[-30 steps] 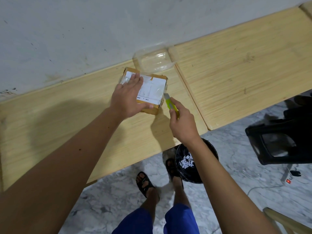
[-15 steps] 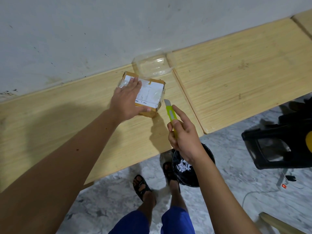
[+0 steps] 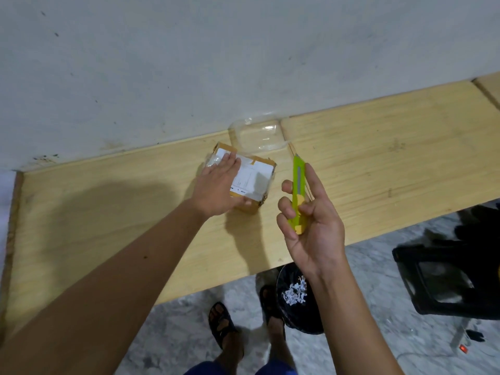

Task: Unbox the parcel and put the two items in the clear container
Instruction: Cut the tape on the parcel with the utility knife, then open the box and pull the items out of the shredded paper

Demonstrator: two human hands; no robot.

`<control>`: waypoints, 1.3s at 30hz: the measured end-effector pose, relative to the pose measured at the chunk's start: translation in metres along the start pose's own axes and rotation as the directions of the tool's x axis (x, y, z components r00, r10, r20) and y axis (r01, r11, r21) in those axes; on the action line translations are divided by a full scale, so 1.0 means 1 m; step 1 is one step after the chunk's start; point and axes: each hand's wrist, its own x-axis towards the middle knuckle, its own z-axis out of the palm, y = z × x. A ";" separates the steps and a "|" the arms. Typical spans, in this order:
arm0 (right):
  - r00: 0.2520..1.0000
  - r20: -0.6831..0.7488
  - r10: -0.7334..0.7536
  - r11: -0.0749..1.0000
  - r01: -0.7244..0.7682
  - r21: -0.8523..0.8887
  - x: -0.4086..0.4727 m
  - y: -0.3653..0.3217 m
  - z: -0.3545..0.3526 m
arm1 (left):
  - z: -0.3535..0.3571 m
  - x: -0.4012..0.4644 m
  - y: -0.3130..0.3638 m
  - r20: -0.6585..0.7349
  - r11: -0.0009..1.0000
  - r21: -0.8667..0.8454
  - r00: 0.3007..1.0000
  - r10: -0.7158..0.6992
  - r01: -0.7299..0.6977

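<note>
A small brown cardboard parcel [image 3: 257,182] with a white label lies on the wooden table [image 3: 108,212], its flaps closed. My left hand [image 3: 219,188] rests flat on its top, thumb against the near side. My right hand [image 3: 311,228] is lifted to the right of the parcel, palm turned up, fingers curled round a green utility knife [image 3: 297,190] that points away from me. The clear container [image 3: 257,136] stands just behind the parcel, by the wall, with nothing visible inside.
A second wooden tabletop [image 3: 392,163] adjoins on the right. On the marble floor below stand a black bin [image 3: 295,304] with paper scraps, my sandalled feet, and a black stool [image 3: 446,280] at the right.
My right hand has drawn the knife away from the parcel's right edge, risen and turned palm up. The left hand stays on the parcel. The view has tilted down.
</note>
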 end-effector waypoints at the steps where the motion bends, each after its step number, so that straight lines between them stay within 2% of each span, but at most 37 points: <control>1: 1.000 0.010 0.003 1.000 -0.003 0.002 0.000 -0.001 0.002 | 0.000 0.000 -0.001 -0.002 1.000 0.002 1.000 0.003 -0.003; 9: 0.996 0.083 0.027 0.999 -0.025 -0.025 0.011 0.001 0.000 | 0.000 0.003 -0.003 -0.004 1.000 -0.005 1.000 0.014 -0.014; 11: 0.999 0.043 -0.002 0.992 0.007 -0.126 0.018 0.000 -0.005 | 0.002 0.004 -0.004 -0.011 0.999 -0.031 1.000 0.010 -0.010; 12: 0.999 0.013 -0.039 0.970 0.041 -0.240 0.022 -0.001 -0.009 | 0.003 0.004 -0.005 -0.014 0.999 -0.045 1.000 0.008 -0.009; 15: 0.978 -0.087 -0.189 0.813 0.107 -0.573 0.044 -0.003 -0.026 | 0.005 0.004 -0.009 -0.030 0.995 -0.094 0.999 0.016 -0.019; 17: 0.941 -0.176 -0.288 0.735 0.100 -0.671 0.063 -0.007 -0.042 | 0.008 0.004 -0.013 -0.091 0.989 -0.140 0.995 0.037 -0.049; 19: 0.900 -0.215 -0.380 0.643 0.089 -0.760 0.086 -0.014 -0.061 | 0.014 0.003 -0.016 -0.216 0.980 -0.167 0.974 0.069 -0.106; 22: 0.842 -0.204 -0.500 0.392 0.010 -0.920 0.119 -0.026 -0.095 | 0.027 0.004 -0.024 -0.348 0.976 -0.078 0.923 0.163 -0.202; 26: 0.813 -0.217 -0.541 0.201 -0.126 -0.972 0.158 -0.038 -0.142 | 0.030 0.009 -0.027 -0.379 0.975 -0.032 0.905 0.192 -0.220; 29: 0.815 -0.242 -0.527 0.037 -0.262 -0.964 0.178 -0.039 -0.172 | 0.026 0.006 -0.024 -0.316 0.982 -0.078 0.938 0.139 -0.172; 34: 0.781 -0.287 -0.555 -0.014 -0.353 -0.935 0.186 -0.036 -0.180 | 0.017 0.005 -0.023 -0.233 0.984 -0.115 0.966 0.107 -0.137; 39: 0.776 -0.302 -0.554 -0.089 -0.416 -0.905 0.182 -0.036 -0.163 | 0.012 0.003 -0.022 -0.231 0.983 -0.106 0.966 0.119 -0.147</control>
